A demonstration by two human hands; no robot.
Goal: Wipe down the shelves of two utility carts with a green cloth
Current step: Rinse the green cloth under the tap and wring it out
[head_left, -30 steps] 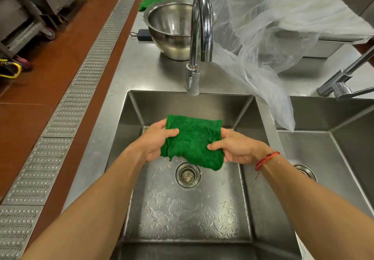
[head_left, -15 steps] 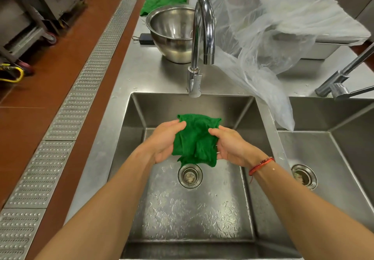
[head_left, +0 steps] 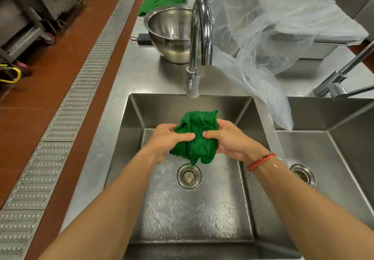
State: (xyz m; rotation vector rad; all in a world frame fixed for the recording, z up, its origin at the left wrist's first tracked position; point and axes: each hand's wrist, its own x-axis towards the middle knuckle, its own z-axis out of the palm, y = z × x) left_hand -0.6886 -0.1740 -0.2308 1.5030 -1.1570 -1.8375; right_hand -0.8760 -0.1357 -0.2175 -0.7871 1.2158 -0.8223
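1. The green cloth [head_left: 195,136], spread flat a second ago, is now bunched. The left hand [head_left: 168,140] and right hand [head_left: 228,140] both clench it above the left sink [head_left: 131,130] (faucet [head_left: 200,37] dry). I judge this to be wringing, with wiping yet to start.
2. Counted: two green cloths, the spare cloth [head_left: 162,2] far on the desk [head_left: 141,73]; two sinks; two faucets; one bowl [head_left: 170,31].

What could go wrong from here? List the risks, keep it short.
1. The green cloth, bunched between the left hand and right hand, could slip and land on the drain, which may hold residue.
2. The plastic sheet droops over the sink rim beside the right hand; a lifted arm might snag it.
3. If poorly wrung, the cloth may drip on the floor.
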